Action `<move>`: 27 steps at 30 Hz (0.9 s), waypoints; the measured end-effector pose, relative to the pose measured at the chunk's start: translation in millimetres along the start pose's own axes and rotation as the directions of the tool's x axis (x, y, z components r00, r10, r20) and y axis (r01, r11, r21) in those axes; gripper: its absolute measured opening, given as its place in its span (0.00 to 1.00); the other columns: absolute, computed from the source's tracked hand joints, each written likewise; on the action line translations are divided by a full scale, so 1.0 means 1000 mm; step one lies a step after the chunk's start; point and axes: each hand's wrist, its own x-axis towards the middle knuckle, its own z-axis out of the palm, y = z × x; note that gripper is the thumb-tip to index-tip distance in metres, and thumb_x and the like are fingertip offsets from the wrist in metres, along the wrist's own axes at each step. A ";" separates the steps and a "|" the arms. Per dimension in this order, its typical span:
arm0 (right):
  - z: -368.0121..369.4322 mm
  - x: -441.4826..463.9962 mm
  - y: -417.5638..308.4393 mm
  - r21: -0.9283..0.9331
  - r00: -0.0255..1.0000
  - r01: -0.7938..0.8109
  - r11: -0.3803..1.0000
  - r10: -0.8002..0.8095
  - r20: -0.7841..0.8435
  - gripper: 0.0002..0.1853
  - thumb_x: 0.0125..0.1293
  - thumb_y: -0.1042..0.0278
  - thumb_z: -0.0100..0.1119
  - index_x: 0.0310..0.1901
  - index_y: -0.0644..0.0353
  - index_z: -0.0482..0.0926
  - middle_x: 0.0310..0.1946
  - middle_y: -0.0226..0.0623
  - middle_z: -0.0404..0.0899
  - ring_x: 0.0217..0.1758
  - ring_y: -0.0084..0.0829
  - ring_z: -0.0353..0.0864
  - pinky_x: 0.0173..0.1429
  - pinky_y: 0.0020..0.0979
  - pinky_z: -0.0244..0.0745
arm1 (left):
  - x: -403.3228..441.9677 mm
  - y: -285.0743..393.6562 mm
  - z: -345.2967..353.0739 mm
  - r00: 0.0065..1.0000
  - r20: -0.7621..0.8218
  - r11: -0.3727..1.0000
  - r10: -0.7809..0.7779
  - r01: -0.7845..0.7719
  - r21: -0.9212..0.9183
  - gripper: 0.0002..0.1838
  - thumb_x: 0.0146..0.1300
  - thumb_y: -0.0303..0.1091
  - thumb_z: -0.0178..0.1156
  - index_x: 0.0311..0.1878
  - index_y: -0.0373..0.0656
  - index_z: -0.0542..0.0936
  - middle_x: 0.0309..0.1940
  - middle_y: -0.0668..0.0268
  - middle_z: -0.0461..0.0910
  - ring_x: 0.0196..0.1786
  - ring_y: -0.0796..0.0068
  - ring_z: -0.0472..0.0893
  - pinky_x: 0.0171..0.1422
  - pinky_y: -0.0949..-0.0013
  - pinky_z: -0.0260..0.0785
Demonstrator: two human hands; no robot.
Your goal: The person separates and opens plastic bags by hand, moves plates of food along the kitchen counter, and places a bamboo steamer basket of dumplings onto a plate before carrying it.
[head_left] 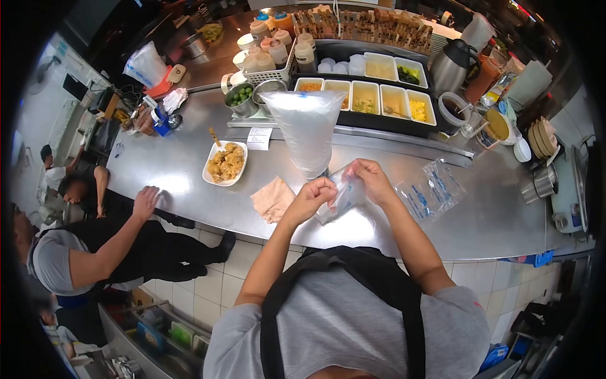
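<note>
Between my two hands is a small clear plastic bag [344, 197], held just above the steel counter near its front edge. My left hand [314, 197] is closed on the bag's left side, fingers curled. My right hand [372, 180] pinches its upper right edge. Right behind them stands a tall bundle of clear plastic bags [306, 129], fanned wide at the top. A folded pinkish cloth [273, 199] lies left of my left hand. To the right of my right hand, a clear plastic wrapper with blue print [432, 192] lies flat.
A white dish of fried pieces [225, 164] sits left beside a paper receipt [259, 138]. Behind are white food trays [364, 98], a metal pot of green limes [240, 100] and squeeze bottles [278, 52]. A co-worker's hand [146, 202] is over the counter's left edge.
</note>
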 end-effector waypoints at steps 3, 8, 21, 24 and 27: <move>-0.009 -0.007 -0.005 0.003 0.977 -0.152 0.988 0.150 0.154 0.11 0.61 0.62 0.53 0.29 0.61 0.76 0.21 0.24 0.71 0.25 0.16 0.68 0.32 0.19 0.64 | -0.010 0.013 -0.020 0.997 0.051 0.972 -0.061 0.047 0.232 0.05 0.60 0.29 0.52 0.30 0.38 0.72 0.19 0.69 0.71 0.26 0.81 0.73 0.35 0.78 0.66; 0.027 0.010 -0.081 -0.310 0.989 0.109 0.944 -0.071 0.133 0.06 0.58 0.70 0.56 0.32 0.63 0.76 0.21 0.25 0.71 0.27 0.15 0.70 0.32 0.18 0.67 | -0.008 0.106 -0.014 0.951 -0.229 0.977 0.207 -0.190 0.095 0.05 0.59 0.29 0.53 0.30 0.39 0.73 0.24 0.70 0.71 0.25 0.80 0.73 0.34 0.78 0.66; 0.030 0.091 -0.032 0.027 0.963 -0.254 0.967 0.255 -0.091 0.08 0.59 0.68 0.46 0.34 0.61 0.73 0.23 0.31 0.72 0.20 0.19 0.68 0.18 0.20 0.57 | 0.077 0.084 -0.108 0.970 -0.244 0.620 -0.014 0.200 0.759 0.09 0.55 0.26 0.50 0.38 0.35 0.75 0.33 0.65 0.77 0.29 0.81 0.73 0.30 0.76 0.66; 0.034 0.079 0.012 0.146 0.898 -0.310 0.939 0.340 -0.278 0.09 0.60 0.68 0.45 0.38 0.62 0.72 0.26 0.33 0.72 0.21 0.21 0.68 0.19 0.22 0.60 | 0.070 0.043 -0.118 0.844 -0.463 0.900 -0.272 0.393 0.188 0.10 0.53 0.26 0.51 0.40 0.36 0.74 0.33 0.66 0.76 0.30 0.82 0.71 0.32 0.76 0.65; 0.043 0.069 0.005 0.274 0.890 -0.247 0.929 0.330 -0.316 0.13 0.60 0.66 0.46 0.45 0.62 0.68 0.36 0.36 0.72 0.26 0.25 0.73 0.20 0.19 0.65 | 0.055 0.031 -0.111 0.860 -0.475 0.973 -0.185 0.227 0.033 0.13 0.54 0.28 0.52 0.44 0.40 0.71 0.31 0.68 0.73 0.30 0.82 0.69 0.35 0.74 0.65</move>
